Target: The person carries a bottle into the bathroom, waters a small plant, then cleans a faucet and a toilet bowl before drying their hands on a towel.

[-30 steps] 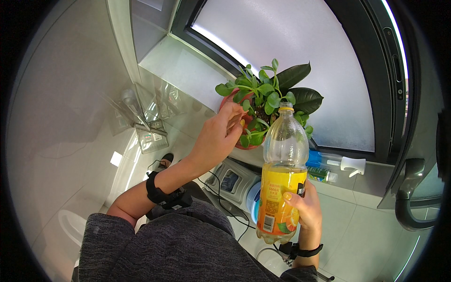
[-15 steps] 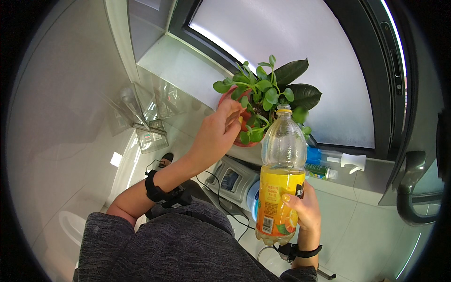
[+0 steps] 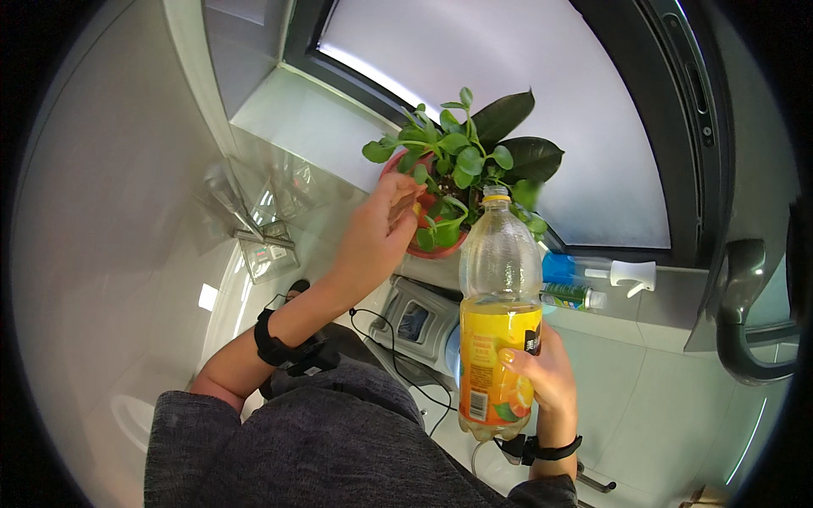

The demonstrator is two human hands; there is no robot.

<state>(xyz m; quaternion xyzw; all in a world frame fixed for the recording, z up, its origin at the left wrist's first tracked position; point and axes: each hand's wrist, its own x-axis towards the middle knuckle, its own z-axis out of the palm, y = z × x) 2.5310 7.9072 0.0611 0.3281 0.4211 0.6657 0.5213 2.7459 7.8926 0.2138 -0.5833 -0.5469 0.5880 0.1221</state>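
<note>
My right hand [image 3: 546, 372] grips a clear plastic bottle [image 3: 501, 262] by its yellow-orange label. The bottle stands upright, uncapped, with pale liquid up to about the label's top edge. Its mouth is close to the leaves of a green potted plant [image 3: 466, 161]. This plant grows in a reddish round pot [image 3: 442, 252] on the ledge. At the pot's left side, my left hand [image 3: 383, 222] has curled fingers among the lower leaves, the thumb near the forefinger. Whatever those fingers hold, if anything, is hidden.
Behind the plant is a frosted window with a dark frame [image 3: 669, 161]. On the right lie a blue spray bottle with a white trigger [image 3: 631, 275] and a green can [image 3: 567, 295]. A grey bin-like container [image 3: 415, 317] and a black cable [image 3: 394, 339] are below.
The view has shifted a little, so the plant, bottle and hands appear slightly further left. Both hands keep nearly the same poses, and the bottle is still upright.
</note>
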